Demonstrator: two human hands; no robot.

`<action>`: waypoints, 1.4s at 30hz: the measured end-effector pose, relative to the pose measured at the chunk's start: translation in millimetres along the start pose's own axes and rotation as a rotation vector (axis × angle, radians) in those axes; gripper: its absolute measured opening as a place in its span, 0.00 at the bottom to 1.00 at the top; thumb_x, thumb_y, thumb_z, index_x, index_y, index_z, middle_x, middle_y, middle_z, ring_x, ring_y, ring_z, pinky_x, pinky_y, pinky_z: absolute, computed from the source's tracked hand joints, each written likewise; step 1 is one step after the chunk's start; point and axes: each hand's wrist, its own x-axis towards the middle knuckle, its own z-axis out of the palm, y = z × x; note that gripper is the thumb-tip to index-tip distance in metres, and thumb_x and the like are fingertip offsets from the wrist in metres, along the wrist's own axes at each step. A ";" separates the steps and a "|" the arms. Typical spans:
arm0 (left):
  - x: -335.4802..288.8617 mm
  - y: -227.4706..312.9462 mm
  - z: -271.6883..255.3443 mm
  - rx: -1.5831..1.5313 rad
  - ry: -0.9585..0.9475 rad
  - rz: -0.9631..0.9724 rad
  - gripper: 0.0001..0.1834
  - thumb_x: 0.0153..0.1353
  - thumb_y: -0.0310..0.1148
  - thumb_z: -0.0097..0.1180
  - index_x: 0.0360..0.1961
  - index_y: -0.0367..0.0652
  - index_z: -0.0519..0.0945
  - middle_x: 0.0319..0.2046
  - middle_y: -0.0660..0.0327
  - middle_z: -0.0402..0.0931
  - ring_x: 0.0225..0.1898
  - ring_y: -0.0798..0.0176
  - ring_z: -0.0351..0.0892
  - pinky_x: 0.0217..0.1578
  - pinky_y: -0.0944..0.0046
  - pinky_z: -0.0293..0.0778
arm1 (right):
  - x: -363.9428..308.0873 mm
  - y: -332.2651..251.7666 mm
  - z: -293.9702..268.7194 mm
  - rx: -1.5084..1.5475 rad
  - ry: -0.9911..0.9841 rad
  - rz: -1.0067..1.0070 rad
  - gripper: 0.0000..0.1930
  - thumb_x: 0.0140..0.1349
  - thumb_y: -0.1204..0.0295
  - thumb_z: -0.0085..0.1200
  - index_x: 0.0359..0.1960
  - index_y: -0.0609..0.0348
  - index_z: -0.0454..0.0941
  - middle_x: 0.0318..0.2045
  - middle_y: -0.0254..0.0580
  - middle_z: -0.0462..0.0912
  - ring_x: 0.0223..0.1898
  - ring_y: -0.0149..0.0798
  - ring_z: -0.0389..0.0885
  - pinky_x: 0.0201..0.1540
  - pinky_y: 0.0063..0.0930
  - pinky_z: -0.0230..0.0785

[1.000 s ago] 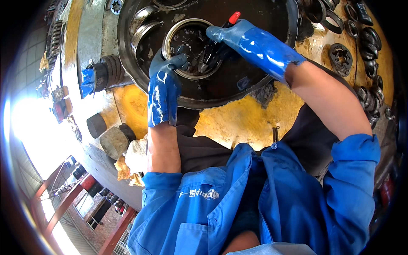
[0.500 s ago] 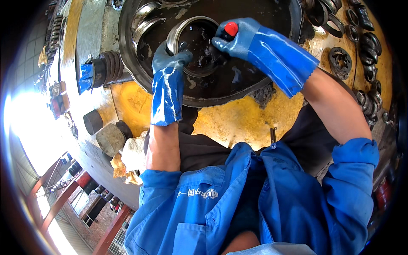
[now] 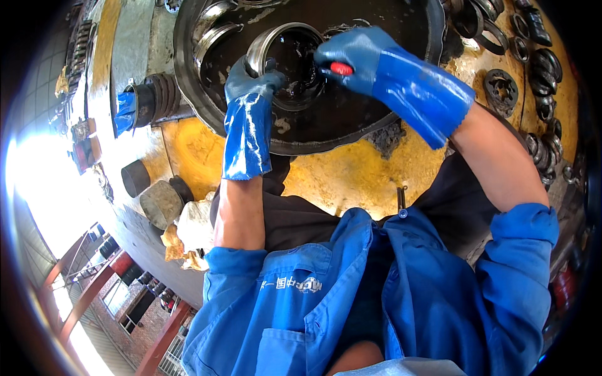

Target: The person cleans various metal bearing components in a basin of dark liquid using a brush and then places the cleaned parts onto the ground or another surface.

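Both my hands wear blue rubber gloves. A shiny metal ring (image 3: 258,51) is tilted in the dark liquid of a wide black basin (image 3: 186,75). My left hand (image 3: 249,84) is closed on the ring's near left wall, thumb at its inner side. Wrapped round the red handle of a tool (image 3: 341,68), my right hand (image 3: 357,57) is at the ring's right rim. The tool's working end is hidden by the glove and the dark liquid, so its kind cannot be made out.
More metal rings (image 3: 214,39) lie in the basin's left part. Right of it are a flat toothed disc (image 3: 501,91) and several dark rings (image 3: 547,66). On the left are a ribbed dark cylinder (image 3: 164,97), a short dark cylinder (image 3: 135,178) and a white cloth (image 3: 195,227).
My right hand has turned, and the red handle's end has tipped downward from pointing up. The liquid inside the ring is stirred. My left hand has stayed on the ring, shifting slightly upward.
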 end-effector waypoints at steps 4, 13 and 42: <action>3.3 -6.0 -3.6 -0.121 -0.013 -0.036 0.27 0.54 0.25 0.68 0.57 0.34 0.81 0.43 0.55 0.86 0.40 0.61 0.84 0.46 0.63 0.79 | -17.4 -32.5 9.2 0.190 -0.135 0.085 0.09 0.61 0.70 0.64 0.43 0.50 0.85 0.38 0.46 0.87 0.42 0.55 0.85 0.43 0.42 0.79; 7.6 -13.0 -6.9 -0.221 -0.041 -0.070 0.24 0.56 0.24 0.65 0.56 0.34 0.81 0.46 0.55 0.86 0.46 0.60 0.84 0.53 0.62 0.75 | -23.0 -30.0 8.9 -0.240 -0.292 -0.040 0.14 0.55 0.71 0.64 0.45 0.46 0.84 0.45 0.39 0.85 0.48 0.48 0.86 0.49 0.43 0.79; 4.1 -17.9 -7.5 -0.296 -0.070 -0.220 0.20 0.62 0.27 0.62 0.55 0.34 0.81 0.38 0.57 0.85 0.39 0.64 0.82 0.44 0.69 0.74 | -9.7 13.2 11.5 -0.419 -0.145 -0.125 0.17 0.54 0.71 0.65 0.48 0.44 0.84 0.53 0.39 0.84 0.55 0.47 0.84 0.52 0.43 0.79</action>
